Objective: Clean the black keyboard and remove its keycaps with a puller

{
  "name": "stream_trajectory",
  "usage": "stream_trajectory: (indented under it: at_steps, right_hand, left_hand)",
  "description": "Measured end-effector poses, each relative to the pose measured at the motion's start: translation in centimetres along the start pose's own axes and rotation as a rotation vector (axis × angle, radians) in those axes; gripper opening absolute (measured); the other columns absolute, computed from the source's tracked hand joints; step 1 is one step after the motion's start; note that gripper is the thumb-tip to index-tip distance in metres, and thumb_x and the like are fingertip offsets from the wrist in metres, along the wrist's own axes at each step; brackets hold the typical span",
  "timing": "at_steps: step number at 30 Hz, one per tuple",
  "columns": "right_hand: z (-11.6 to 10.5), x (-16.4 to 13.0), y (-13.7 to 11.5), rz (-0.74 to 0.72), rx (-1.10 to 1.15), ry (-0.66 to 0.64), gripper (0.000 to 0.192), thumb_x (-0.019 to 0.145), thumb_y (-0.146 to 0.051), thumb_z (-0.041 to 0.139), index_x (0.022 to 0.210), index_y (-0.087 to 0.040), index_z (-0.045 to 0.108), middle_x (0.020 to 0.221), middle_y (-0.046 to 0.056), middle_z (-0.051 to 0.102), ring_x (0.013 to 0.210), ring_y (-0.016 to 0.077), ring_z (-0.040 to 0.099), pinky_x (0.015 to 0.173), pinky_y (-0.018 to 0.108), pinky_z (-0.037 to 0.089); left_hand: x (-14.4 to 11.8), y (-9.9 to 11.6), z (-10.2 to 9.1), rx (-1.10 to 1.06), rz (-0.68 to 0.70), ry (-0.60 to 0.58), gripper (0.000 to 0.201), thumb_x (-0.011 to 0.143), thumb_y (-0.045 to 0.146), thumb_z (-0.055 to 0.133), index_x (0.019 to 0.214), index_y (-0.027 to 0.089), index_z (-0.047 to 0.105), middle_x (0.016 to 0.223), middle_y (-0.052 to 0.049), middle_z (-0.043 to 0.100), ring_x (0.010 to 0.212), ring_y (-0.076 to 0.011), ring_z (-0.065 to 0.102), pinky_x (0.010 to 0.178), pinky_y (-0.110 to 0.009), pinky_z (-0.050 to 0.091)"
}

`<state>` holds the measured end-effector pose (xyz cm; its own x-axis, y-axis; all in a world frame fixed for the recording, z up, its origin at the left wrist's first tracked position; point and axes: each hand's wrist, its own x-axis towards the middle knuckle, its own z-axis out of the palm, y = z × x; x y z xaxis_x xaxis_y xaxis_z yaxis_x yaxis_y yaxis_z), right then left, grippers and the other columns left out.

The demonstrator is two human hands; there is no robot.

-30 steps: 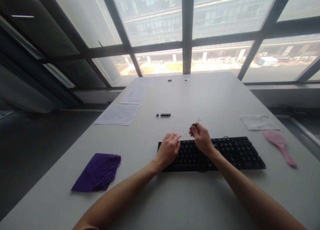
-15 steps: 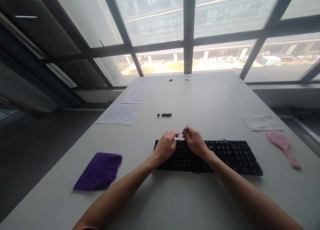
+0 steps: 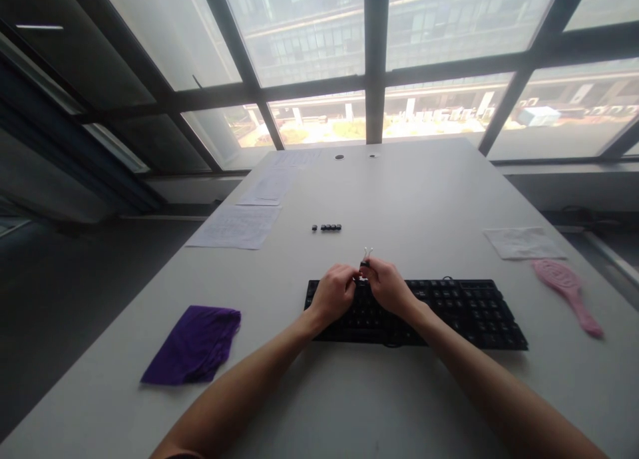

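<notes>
A black keyboard [image 3: 464,312] lies on the white table, its upper left part partly hidden behind my hands. My right hand [image 3: 392,289] is closed on a keycap puller [image 3: 366,262], a small tool with a dark grip and thin wire prongs pointing up and away. Close beside it, the fingertips of my left hand [image 3: 335,289] are pinched together near the puller's lower end. What lies between those fingertips is too small and covered to make out. Beyond the keyboard, several loose black keycaps [image 3: 331,227] stand in a short row, with a single keycap [image 3: 314,228] just left of them.
A folded purple cloth [image 3: 194,344] lies on the left. Printed sheets [image 3: 234,226] run along the table's left edge. At the right are a white cloth or tissue [image 3: 524,243] and a pink hairbrush [image 3: 566,289]. Large windows stand behind the table.
My right hand has shifted slightly left with the keycap puller, whose prongs now point more upright. My left fingertips have closed up against the tool's lower end.
</notes>
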<state>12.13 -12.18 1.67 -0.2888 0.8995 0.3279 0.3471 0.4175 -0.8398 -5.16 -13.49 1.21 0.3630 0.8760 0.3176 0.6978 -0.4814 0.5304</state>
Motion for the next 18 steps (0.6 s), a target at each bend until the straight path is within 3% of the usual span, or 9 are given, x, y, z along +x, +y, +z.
stream_trajectory:
  at_steps: [8, 12, 18]
  right_hand:
    - [0.4, -0.7, 0.3, -0.086, -0.066, -0.049, 0.025, 0.100, -0.028, 0.045, 0.077, -0.022, 0.052, 0.076, 0.002, 0.058, 0.069, 0.0170, 0.050, 0.067, 0.028, 0.038]
    - [0.4, -1.3, 0.5, -0.165, -0.113, -0.094, 0.027, 0.102, -0.025, 0.041, 0.078, -0.022, 0.054, 0.080, 0.003, 0.058, 0.070, 0.0166, 0.050, 0.068, 0.028, 0.039]
    - [0.3, -1.5, 0.8, -0.121, -0.017, -0.028, 0.026, 0.102, -0.029, 0.044, 0.080, -0.022, 0.058, 0.081, 0.003, 0.061, 0.073, 0.0174, 0.055, 0.070, 0.029, 0.042]
  left_hand:
    - [0.0, 0.3, -0.2, 0.031, 0.017, -0.007, 0.019, 0.083, 0.004, 0.051, 0.080, 0.020, 0.060, 0.082, -0.004, 0.065, 0.084, -0.0215, 0.059, 0.080, -0.034, 0.049]
    - [-0.1, 0.8, -0.5, -0.003, 0.062, -0.056, 0.014, 0.082, 0.008, 0.058, 0.086, 0.021, 0.062, 0.089, -0.005, 0.065, 0.090, -0.0219, 0.059, 0.086, -0.035, 0.049]
    - [-0.1, 0.4, -0.3, -0.051, 0.058, -0.074, 0.004, 0.088, 0.020, 0.066, 0.091, 0.022, 0.068, 0.093, -0.004, 0.066, 0.093, -0.0219, 0.059, 0.089, -0.037, 0.049]
